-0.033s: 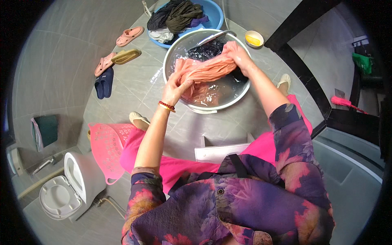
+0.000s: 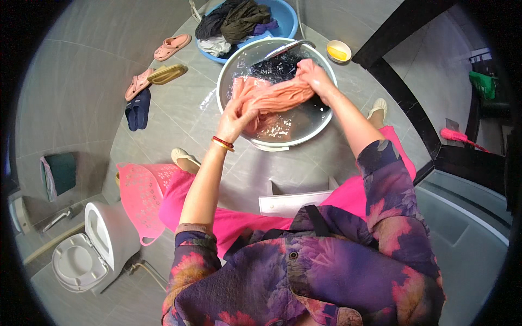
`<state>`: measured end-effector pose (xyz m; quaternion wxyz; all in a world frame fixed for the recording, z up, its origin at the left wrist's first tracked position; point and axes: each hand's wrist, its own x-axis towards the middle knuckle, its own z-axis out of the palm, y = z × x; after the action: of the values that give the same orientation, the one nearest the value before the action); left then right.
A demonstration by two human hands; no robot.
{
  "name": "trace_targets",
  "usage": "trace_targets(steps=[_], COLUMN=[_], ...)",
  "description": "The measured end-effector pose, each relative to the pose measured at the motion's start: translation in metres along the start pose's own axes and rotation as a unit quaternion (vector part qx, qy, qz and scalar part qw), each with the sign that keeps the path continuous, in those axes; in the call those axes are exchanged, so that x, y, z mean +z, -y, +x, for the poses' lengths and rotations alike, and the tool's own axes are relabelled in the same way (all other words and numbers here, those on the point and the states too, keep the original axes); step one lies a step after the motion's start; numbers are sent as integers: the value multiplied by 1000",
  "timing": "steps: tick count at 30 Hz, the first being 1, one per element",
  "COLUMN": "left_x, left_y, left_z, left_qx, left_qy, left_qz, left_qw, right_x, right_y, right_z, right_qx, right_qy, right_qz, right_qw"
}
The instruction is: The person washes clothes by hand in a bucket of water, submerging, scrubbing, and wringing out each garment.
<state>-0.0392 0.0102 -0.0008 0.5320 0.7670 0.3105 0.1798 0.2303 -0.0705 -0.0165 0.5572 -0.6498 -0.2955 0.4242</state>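
A wet salmon-pink cloth (image 2: 280, 98) is bunched between my hands over a wide basin (image 2: 219, 89) of water with a pale rim. My left hand (image 2: 235, 118) grips its near-left end, thumb toward the middle. At the far right, my right hand (image 2: 317, 82) is closed round the other end. Part of the cloth hangs into the water on the left. Dark fabric (image 2: 272, 68) lies in the water beyond it. A shower head (image 2: 288, 49) with a grey handle rests over the basin's far rim.
Behind stands a blue tub (image 2: 285, 22) heaped with dark and white clothes. A bowl with a yellow thing (image 2: 338, 52) sits to the right. Slippers (image 2: 138, 108) line the left wall. A pink perforated basket (image 2: 142, 190) and a toilet (image 2: 81, 261) are at the lower left.
My right hand and its end of the cloth have shifted very slightly. The left hand still grips its end.
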Motion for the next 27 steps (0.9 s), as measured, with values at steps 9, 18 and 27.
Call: trace_targets(steps=[9, 18, 27], left_x=[53, 60, 16], left_y=[18, 61, -49], left_z=[17, 35, 38], left_qx=[-99, -168, 45], left_qy=[50, 217, 104], left_qz=[353, 399, 196], left_qw=[929, 875, 974], right_x=[15, 51, 30], right_y=[-17, 2, 213], right_z=[-16, -23, -13], right_qx=[-33, 34, -90], right_qy=[236, 101, 206], right_qz=[-508, -566, -272], right_qw=[828, 817, 936])
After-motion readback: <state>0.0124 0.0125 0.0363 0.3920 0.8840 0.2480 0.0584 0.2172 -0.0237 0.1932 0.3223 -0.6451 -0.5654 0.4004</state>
